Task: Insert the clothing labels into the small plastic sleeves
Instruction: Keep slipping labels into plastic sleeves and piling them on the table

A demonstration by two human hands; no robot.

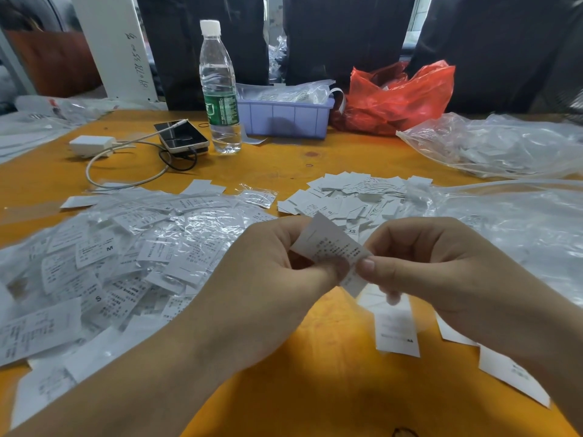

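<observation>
I see both hands raised over the smooth orange counter (315,357). The left hand (268,266) and right hand (419,263) each hold a pinching grip on one thin white printed label (331,247), slightly curled. Crinkly, glossy sleeved labels (126,247) heap left; flat paper rectangles (347,197) lie beyond.

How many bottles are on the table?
1. The water bottle stands upright at the back of the orange table, between the phone and the purple bin. Bags could hide more.
</observation>
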